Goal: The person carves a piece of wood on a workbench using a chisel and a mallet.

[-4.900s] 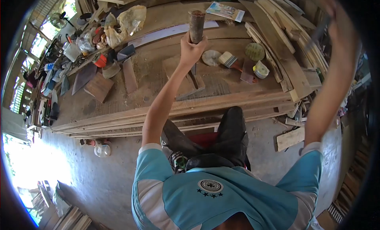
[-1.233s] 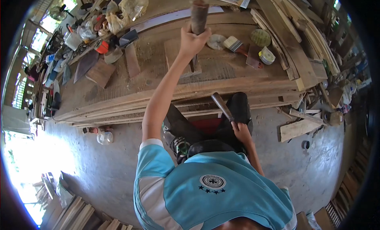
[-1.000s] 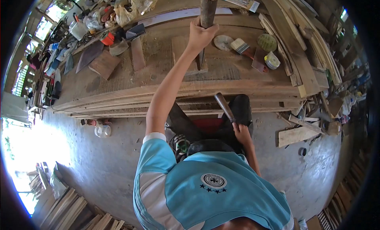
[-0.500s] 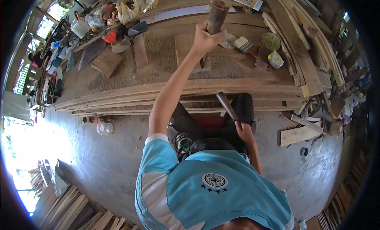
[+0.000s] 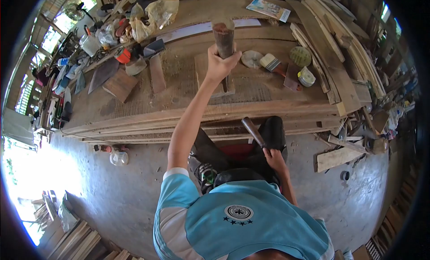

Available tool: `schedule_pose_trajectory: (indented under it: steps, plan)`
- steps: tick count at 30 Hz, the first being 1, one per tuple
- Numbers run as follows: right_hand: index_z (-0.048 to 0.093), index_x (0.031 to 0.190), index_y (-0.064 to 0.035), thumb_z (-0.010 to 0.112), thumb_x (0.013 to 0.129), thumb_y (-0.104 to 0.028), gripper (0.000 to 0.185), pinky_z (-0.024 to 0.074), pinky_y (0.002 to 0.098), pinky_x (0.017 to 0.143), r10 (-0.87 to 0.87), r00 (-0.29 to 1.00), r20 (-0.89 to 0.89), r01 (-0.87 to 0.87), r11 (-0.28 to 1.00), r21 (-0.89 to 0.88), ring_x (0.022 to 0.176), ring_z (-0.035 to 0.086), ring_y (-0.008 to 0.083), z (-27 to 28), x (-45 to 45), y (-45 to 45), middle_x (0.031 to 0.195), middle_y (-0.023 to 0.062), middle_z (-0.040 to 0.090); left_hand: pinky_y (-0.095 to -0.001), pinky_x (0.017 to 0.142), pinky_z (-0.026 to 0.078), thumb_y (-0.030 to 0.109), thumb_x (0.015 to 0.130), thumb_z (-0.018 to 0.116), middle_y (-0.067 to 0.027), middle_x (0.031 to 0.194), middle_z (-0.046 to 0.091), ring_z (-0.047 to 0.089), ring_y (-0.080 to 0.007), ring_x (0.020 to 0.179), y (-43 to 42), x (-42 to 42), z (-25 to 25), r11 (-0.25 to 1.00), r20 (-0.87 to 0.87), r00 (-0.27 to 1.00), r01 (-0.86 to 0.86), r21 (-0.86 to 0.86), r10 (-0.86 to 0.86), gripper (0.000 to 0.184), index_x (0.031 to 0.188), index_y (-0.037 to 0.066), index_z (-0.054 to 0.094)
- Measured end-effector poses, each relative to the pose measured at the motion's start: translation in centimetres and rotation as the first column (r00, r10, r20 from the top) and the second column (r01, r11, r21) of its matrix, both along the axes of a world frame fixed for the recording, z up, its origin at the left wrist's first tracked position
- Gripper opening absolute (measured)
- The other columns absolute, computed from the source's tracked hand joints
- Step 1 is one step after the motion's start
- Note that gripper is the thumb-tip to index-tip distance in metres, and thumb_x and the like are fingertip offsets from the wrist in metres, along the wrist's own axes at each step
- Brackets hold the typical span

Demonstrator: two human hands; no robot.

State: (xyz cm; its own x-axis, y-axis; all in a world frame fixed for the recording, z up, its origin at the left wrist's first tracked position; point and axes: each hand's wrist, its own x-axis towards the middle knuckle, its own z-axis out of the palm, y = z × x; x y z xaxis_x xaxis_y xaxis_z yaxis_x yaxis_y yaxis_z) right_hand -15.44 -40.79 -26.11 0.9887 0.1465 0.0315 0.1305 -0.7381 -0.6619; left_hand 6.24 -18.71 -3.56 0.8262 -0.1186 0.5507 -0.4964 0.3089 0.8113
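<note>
My left hand (image 5: 222, 63) is wrapped round the thick wooden handle (image 5: 224, 38) of an upright tool. Its narrow dark blade (image 5: 225, 84) points down at a flat wooden board (image 5: 203, 74) on the workbench; whether the tip touches cannot be made out. Low by my right knee, my right hand (image 5: 273, 157) is closed on the end of a dark cylindrical stick (image 5: 253, 131). A pale round disc (image 5: 252, 59), a paintbrush (image 5: 270, 62) and a tape measure (image 5: 306, 77) lie right of my left hand.
The stacked planks' front edge (image 5: 201, 113) runs across before my knees. Long boards (image 5: 331, 58) lie at the right. Plastic bags (image 5: 162, 12), an orange container (image 5: 122, 55) and a brown block (image 5: 120, 85) are at the left. A clear jar (image 5: 118, 158) stands on the floor.
Since the earliest frame my right hand has come down from the raised position at the right to beside my knee. Lately the handle in my left hand has shifted left and changed its tilt.
</note>
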Motion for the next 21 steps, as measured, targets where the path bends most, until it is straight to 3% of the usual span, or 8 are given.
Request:
schedule_pose_trajectory:
  steps: [2, 6, 11, 13, 16, 19, 21]
  plan:
    - [0.053, 0.07, 0.0077, 0.051, 0.081, -0.02, 0.03, 0.0405, 0.0425, 0.051, -0.02, 1.0, -0.022, 0.02, 0.999, 0.027, 0.064, 0.052, 0.0393, 1.2, 0.1, 0.3, 0.069, 0.0255, 0.053, -0.0228, 0.034, 0.023, 0.003, 0.069, 0.056, 0.0021, 0.045, 0.038, 0.032, -0.0056, 0.035, -0.1, 0.3, -0.1, 1.0, 0.031, 0.999, 0.005, 0.01, -0.005, 0.011, 0.066, 0.006, 0.046]
    - [0.053, 0.073, 0.0083, 0.052, 0.08, -0.021, 0.03, 0.0419, 0.0435, 0.054, -0.041, 0.997, -0.059, 0.044, 0.997, 0.055, 0.066, 0.053, 0.0393, 1.7, 0.0, 0.5, 0.071, 0.0263, 0.053, -0.0209, 0.037, 0.026, 0.001, 0.069, 0.055, 0.0027, 0.049, 0.042, 0.037, -0.0038, 0.041, -0.3, 1.0, 0.5, 1.0, -0.064, 0.998, 0.006, -0.011, -0.007, 0.017, 0.061, 0.007, 0.041]
    - [0.051, 0.069, 0.007, 0.052, 0.08, -0.02, 0.029, 0.0416, 0.0434, 0.054, -0.034, 0.999, -0.035, 0.034, 0.999, 0.003, 0.067, 0.053, 0.0392, 0.3, 0.0, 0.2, 0.071, 0.025, 0.054, -0.0218, 0.037, 0.026, 0.001, 0.069, 0.055, 0.0027, 0.049, 0.041, 0.036, -0.0041, 0.04, -0.7, 1.0, 0.4, 1.0, -0.049, 0.999, 0.002, -0.011, -0.003, 0.018, 0.06, 0.007, 0.04]
    - [0.051, 0.067, 0.0066, 0.052, 0.08, -0.02, 0.03, 0.0413, 0.0437, 0.054, -0.031, 0.998, -0.061, 0.031, 0.999, -0.01, 0.067, 0.053, 0.0392, 0.0, -0.2, 0.1, 0.071, 0.0248, 0.054, -0.0226, 0.033, 0.024, 0.002, 0.069, 0.056, 0.0022, 0.045, 0.038, 0.032, -0.0055, 0.034, -0.7, 1.3, 0.1, 0.999, 0.003, 1.0, -0.026, 0.02, 0.026, 0.01, 0.07, 0.005, 0.047]
    - [0.049, 0.064, 0.0045, 0.053, 0.08, -0.02, 0.029, 0.0396, 0.0443, 0.052, -0.012, 1.0, 0.015, 0.013, 0.999, -0.05, 0.063, 0.051, 0.039, -0.5, -0.2, -0.1, 0.067, 0.0233, 0.053, -0.0227, 0.033, 0.024, 0.001, 0.069, 0.056, 0.0022, 0.045, 0.038, 0.032, -0.0055, 0.034, -0.8, 1.5, 0.0, 1.0, 0.031, 1.0, 0.001, 0.003, -0.001, 0.01, 0.071, 0.005, 0.047]
    - [0.049, 0.064, 0.003, 0.054, 0.079, -0.021, 0.028, 0.0374, 0.0446, 0.05, 0.012, 0.998, 0.061, -0.012, 1.0, -0.006, 0.06, 0.05, 0.0381, -0.5, -0.1, 0.0, 0.064, 0.0216, 0.051, -0.0226, 0.033, 0.024, 0.001, 0.069, 0.056, 0.0021, 0.045, 0.039, 0.032, -0.0055, 0.034, -0.9, 1.5, -0.1, 1.0, 0.028, 1.0, -0.011, 0.014, 0.01, 0.01, 0.072, 0.005, 0.047]
    - [0.049, 0.062, 0.001, 0.055, 0.079, -0.021, 0.028, 0.0355, 0.0424, 0.047, -0.036, 0.999, 0.034, 0.031, 0.992, 0.119, 0.055, 0.046, 0.0384, -0.3, -0.1, 0.1, 0.058, 0.0198, 0.048, -0.0226, 0.034, 0.025, 0.001, 0.07, 0.056, 0.002, 0.045, 0.039, 0.032, -0.0055, 0.034, -0.9, 1.6, -0.2, 1.0, 0.025, 1.0, -0.002, 0.008, 0.002, 0.01, 0.072, 0.005, 0.047]
